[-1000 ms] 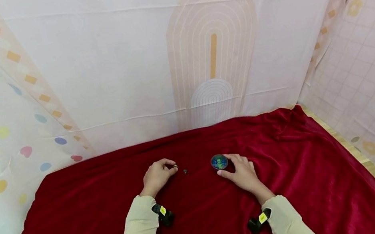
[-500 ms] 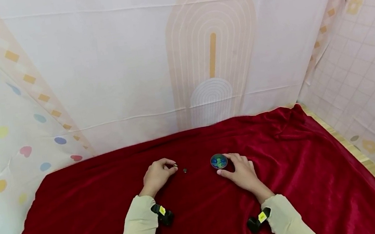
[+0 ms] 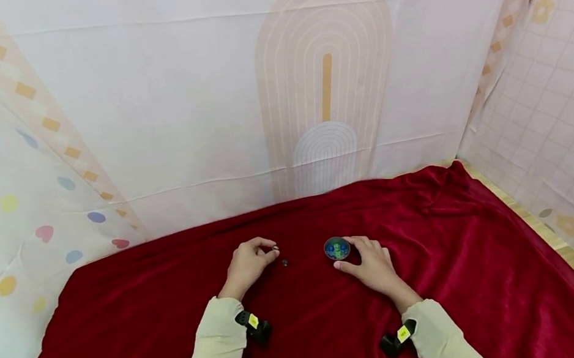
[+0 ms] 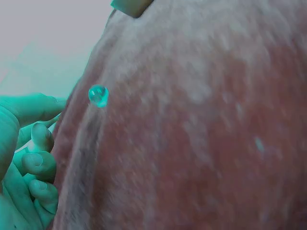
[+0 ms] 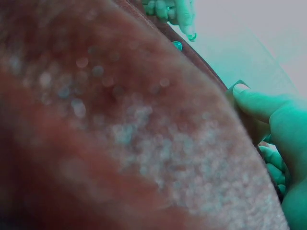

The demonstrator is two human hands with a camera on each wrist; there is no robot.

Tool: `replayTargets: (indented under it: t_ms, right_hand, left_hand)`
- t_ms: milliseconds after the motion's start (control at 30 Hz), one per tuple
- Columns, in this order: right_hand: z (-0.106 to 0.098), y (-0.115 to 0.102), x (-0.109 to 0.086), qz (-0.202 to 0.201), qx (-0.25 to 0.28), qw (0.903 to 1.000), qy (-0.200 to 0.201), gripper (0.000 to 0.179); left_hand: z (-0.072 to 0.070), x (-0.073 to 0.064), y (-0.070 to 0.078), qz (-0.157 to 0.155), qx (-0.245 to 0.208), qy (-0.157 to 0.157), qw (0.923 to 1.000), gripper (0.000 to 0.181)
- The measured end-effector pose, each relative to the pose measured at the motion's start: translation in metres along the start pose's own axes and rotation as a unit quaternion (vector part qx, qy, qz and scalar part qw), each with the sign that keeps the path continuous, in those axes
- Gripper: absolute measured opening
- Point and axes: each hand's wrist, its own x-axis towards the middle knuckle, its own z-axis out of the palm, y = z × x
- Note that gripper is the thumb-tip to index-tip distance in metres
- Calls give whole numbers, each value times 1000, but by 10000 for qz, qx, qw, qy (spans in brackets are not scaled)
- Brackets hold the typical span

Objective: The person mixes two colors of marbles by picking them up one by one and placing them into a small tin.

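Note:
In the head view, my left hand (image 3: 249,266) pinches a small glass marble (image 3: 275,247) between thumb and fingertips, just above the cloth. A second marble (image 3: 285,263) lies on the cloth below those fingertips; the left wrist view shows this clear, round marble (image 4: 98,96) beside the hand (image 4: 29,153). My right hand (image 3: 372,262) grips a small round cup (image 3: 338,259) from its right side, thumb in front. Blue and green contents, apparently marbles, show inside it. In the right wrist view, the thumb presses on the side of the cup (image 5: 249,120).
A dark red velvet cloth (image 3: 310,336) covers the table, with folds at the back right. A pale wooden edge (image 3: 572,260) shows along the right. Printed fabric walls (image 3: 187,107) stand behind and at both sides.
My left hand has shifted slightly to the right and away from me, with the marble still between its fingertips. The right hand keeps its hold on the cup, almost unmoved.

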Motion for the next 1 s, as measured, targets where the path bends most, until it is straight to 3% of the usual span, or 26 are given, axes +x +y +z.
replayTargets:
  t_ms: [433,633,1000]
  right_hand:
    - [2,-1,0,-12,25,10000,6,62]
    - [1,-2,0,-4,7,10000,23,62]
    - [0,-4,0,49,14,10000,-19,62]
  left_hand:
    - [8,1,24,279,-205,-134,9993,20]
    - [18,2,35,390,-406,-286,9980,19]
    - [38,1,54,628,-324,-660,9953,17]
